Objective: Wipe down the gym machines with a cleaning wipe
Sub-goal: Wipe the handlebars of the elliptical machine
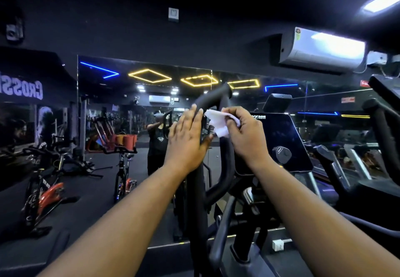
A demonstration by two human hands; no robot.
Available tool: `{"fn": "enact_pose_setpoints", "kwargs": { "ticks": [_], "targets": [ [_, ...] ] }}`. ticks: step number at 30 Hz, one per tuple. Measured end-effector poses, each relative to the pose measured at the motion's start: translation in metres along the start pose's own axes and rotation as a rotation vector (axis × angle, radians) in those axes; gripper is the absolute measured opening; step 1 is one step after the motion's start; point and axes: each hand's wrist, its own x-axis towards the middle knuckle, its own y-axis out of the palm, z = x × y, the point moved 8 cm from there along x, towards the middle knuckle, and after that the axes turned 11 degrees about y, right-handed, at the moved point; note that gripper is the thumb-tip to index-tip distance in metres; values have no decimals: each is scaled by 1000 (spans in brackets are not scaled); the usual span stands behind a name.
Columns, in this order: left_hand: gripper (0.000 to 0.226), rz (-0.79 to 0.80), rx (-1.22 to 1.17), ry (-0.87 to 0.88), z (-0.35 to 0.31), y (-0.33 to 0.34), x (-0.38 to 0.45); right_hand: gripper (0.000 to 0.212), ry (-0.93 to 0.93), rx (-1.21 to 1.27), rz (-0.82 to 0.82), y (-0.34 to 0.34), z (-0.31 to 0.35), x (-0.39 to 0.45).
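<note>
Far left, dark banner (pixel 32 77) carries pale mirrored lettering, legible part "CROSS", cut off at frame edge. Machine console (pixel 279 140) bears small white logo at top, unreadable. Red wall signs (pixel 348 99) far right too blurred to read.

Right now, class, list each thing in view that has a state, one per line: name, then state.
Left hand: holds the handlebar.
Right hand: grips the wipe.
Wipe: crumpled, against the handlebar.
Handlebar: upright, being wiped.
Console screen: dark.
Ceiling light: lit.
</note>
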Motion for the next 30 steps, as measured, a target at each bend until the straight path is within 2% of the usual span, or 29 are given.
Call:
{"fn": "enact_pose_setpoints", "kwargs": {
  "ticks": [3, 8, 10, 13, 15, 17, 22, 27, 28, 30],
  "targets": [
    [84, 67, 13, -37, 13, 20, 13, 34, -134, -111, -70, 4, 7, 30],
    [75, -35, -36, -1, 20, 30, 10, 43, -302, -282, -261, 0, 6, 72],
    [73, -45, -51, 4, 20, 30, 9, 45, -273, -393, -199, 18, -3, 81],
    [72, -47, -85, 3, 19, 31, 8, 50, -230, -497, 69, 70, -26, 69],
    [71, -59, -96, 5, 18, 30, 6, 55, -262, -491, 159, 84, -37, 59],
    [70, -78, -102, 10, 18, 29, 7, 56, -290, -511, 190, 78, -44, 66],
    [72, -74, -137, 18, 17, 30, 7, 57, -175, -404, 152, 64, -37, 80],
    [74, -83, -159, 9, 18, 29, 6, 71, -469, -494, 397, 95, -7, 47],
    [74, -84, -163, 13, 17, 30, 6, 71, -493, -544, 364, 91, -12, 54],
    [74, -97, -183, 12, 17, 29, 6, 62, -377, -563, 242, 73, -24, 77]
  ]
}}
